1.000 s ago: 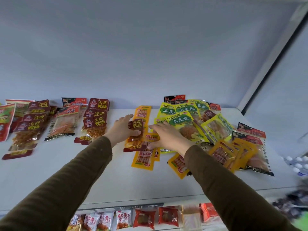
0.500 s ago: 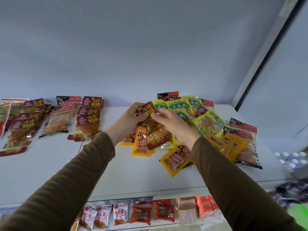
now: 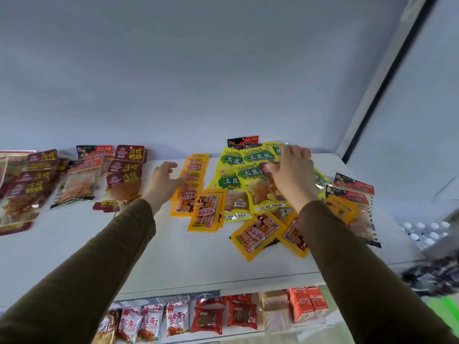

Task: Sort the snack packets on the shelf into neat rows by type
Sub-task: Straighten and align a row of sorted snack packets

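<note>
Gone from my hands is the dark red packet; both are spreading apart now. My left hand (image 3: 162, 181) is hovering, fingers loosely apart, between the dark red row (image 3: 124, 173) and the orange sticks (image 3: 191, 187). My right hand (image 3: 293, 175) is pressing splayed fingers onto the green packets (image 3: 250, 175) far right on the shelf (image 3: 198, 259), reaching a red packet (image 3: 264, 167). I'm judging it best to pinch its top edge only.

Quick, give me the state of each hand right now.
Left hand: open, fingers loosely curled, holding nothing, beside the orange packets.
Right hand: fingers on a dark red packet among the green packets; grip cannot be told.
</note>
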The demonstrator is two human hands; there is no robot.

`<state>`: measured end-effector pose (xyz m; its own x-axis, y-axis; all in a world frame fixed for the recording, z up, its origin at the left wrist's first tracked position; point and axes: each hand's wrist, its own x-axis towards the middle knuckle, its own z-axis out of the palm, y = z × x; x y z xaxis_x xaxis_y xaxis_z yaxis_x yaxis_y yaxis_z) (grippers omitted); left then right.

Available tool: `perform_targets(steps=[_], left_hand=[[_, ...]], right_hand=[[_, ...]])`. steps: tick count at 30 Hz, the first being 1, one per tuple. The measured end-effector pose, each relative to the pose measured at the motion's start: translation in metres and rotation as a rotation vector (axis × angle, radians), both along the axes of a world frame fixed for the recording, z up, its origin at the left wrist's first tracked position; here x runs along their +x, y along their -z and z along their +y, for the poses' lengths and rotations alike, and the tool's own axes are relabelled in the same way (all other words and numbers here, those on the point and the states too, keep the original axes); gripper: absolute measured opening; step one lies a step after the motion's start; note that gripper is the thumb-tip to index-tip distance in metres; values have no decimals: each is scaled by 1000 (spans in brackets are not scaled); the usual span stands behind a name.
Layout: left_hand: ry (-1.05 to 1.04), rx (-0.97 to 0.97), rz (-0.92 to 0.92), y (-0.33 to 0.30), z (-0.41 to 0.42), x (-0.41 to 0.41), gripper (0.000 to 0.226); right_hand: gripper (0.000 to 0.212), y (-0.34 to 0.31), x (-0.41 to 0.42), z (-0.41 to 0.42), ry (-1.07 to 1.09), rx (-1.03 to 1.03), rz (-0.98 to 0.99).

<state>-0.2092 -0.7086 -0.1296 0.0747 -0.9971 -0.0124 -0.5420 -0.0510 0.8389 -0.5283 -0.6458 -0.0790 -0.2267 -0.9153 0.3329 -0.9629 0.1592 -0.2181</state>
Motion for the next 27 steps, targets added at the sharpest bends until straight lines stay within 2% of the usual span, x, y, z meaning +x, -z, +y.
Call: perform_targets(steps=[2, 5, 7, 11, 15, 17, 19, 21, 24, 27], left_hand=[[25, 47, -85, 3, -5, 5, 69], [119, 133, -85, 0, -13, 3, 94], [180, 159, -116, -2, -19, -3, 106], [221, 169, -191, -4, -31, -16, 116], [214, 199, -172, -7, -48, -24, 125], [181, 249, -107, -9, -56, -27, 128], [150, 303, -53, -11, -62, -27, 120], [164, 336, -53, -11, -67, -26, 96], [217, 364, -51, -14, -70, -28, 40], [260, 368, -40, -19, -66, -33, 28]], right_hand=[[60, -3, 37, 6, -196, 3, 1], [81, 5, 95, 13, -458, 214, 54], [93, 19, 117, 11, -459, 342, 143], [91, 28, 125, -3, -401, 496, 137], [101, 20, 124, -6, -413, 535, -34], [82, 20, 121, -5, -418, 508, -277], [59, 19, 116, -5, -403, 491, -529], [49, 16, 112, -8, -370, 444, -672], [50, 12, 113, -14, -320, 356, -756], [50, 15, 123, -21, -263, 339, -753]])
